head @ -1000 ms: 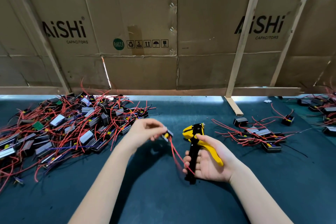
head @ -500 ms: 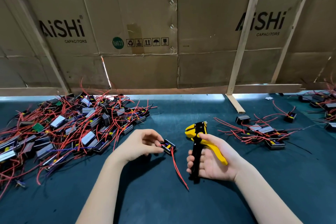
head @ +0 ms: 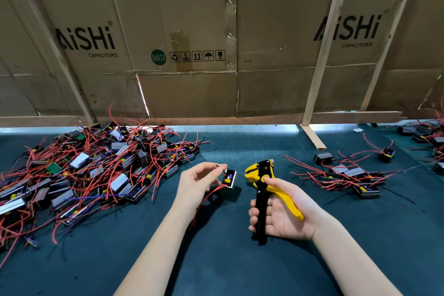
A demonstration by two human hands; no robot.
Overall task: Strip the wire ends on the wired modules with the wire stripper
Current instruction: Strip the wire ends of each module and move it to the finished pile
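Observation:
My left hand point(head: 198, 182) pinches a small black wired module point(head: 230, 179) with a yellow part inside, held just above the dark green table. Its red wires point(head: 209, 196) trail down under my palm and wrist. My right hand point(head: 283, 211) grips a yellow and black wire stripper point(head: 263, 190), its jaws pointing up and away, handles spread in my palm. The stripper's jaws sit a short way right of the module, not touching it.
A big tangled heap of wired modules point(head: 96, 170) covers the table's left. A smaller group of modules point(head: 348, 175) lies at the right, more at the far right edge point(head: 427, 137). A cardboard wall point(head: 216, 55) with wooden struts point(head: 312, 139) closes the back.
My left hand turned the module and swung its red wires from hanging toward the stripper to trailing under my wrist. The right hand holds the stripper much as before.

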